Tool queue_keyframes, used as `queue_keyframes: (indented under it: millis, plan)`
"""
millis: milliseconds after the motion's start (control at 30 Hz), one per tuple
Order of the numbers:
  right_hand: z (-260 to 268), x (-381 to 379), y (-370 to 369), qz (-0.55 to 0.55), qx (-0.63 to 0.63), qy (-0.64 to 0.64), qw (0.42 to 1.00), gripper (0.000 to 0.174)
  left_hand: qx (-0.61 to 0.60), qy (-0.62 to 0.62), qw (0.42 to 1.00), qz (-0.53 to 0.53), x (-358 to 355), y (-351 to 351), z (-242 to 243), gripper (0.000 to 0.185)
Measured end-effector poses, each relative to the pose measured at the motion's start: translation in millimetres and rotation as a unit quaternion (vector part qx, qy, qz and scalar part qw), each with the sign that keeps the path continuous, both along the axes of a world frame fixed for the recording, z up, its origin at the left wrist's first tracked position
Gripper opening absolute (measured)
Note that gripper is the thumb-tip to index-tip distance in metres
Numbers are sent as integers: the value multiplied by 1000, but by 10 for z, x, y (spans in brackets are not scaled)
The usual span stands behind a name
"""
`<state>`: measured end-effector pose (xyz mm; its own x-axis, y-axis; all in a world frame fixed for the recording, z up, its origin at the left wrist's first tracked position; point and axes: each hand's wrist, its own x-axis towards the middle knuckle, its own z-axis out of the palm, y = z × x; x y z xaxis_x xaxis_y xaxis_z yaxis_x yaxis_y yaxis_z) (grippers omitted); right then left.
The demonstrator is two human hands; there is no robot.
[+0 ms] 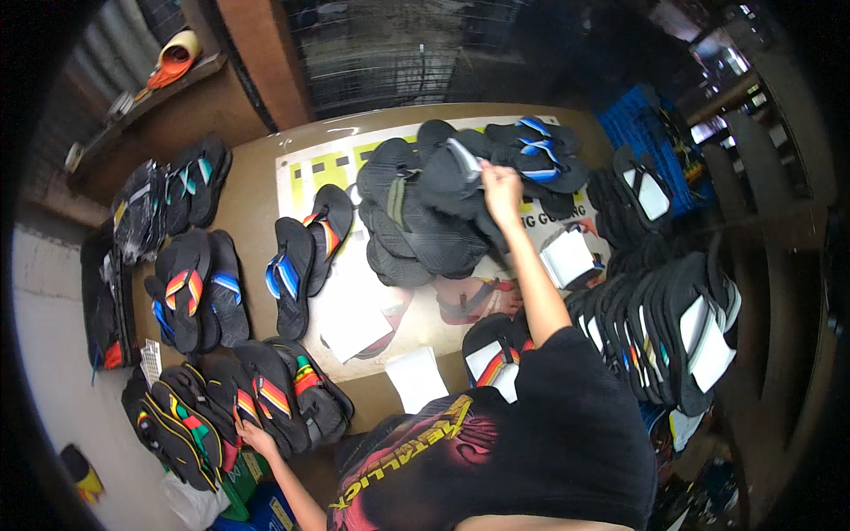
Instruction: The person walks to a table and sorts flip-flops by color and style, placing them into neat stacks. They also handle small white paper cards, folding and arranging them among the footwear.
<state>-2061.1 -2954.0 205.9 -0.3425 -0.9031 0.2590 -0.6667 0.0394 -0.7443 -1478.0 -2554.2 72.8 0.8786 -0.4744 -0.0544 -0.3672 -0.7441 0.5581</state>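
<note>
My right hand (pixel 502 189) is closed on a black flip-flop (pixel 451 176) with a pale strap, held over a heap of black flip-flops (pixel 431 232) mid-table. Beyond it lie flip-flops with blue and white straps (pixel 541 151). At the lower left, my left hand (pixel 255 437) touches a black flip-flop with a red, orange and yellow strap (pixel 244 401), in a row of similar pairs; whether it grips it, I cannot tell. Between the hands are a flip-flop with a blue strap (pixel 289 279), one with an orange striped strap (pixel 329 232), and stacked white sheets (pixel 417 379).
A long row of stacked flip-flops with white cards (pixel 664 332) runs along the right side, near a blue plastic crate (pixel 637 146). More pairs (pixel 189 292) stand on the left. White papers (pixel 569 257) lie right of my forearm. Green and blue containers (pixel 242 484) sit below left.
</note>
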Motion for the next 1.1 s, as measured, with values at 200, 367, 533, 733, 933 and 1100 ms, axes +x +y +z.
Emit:
queue_keyframes:
  millis: [200,367,533,733,933,1100]
  plan:
    - [419,-737,-233,16,-151,83,985,36,6,0,1000,11,-54,-14,78,52]
    - [324,-1750,-764,80,-109,295,946,32,-16,-15,999,-27,-107,-59,181,47]
    - [-560,-2191,-908,8,285,436,853,41,-20,-13,999,-24,-192,-115,275,46]
    - [-284,-1171,-655,-81,-20,381,921,39,-15,20,999,-25,-248,-169,366,45]
    - [-363,647,-82,123,59,187,973,42,-42,1,998,-52,-170,-132,292,44]
    - [-103,366,-191,68,33,27,997,25,-36,9,998,-43,-147,-144,272,44]
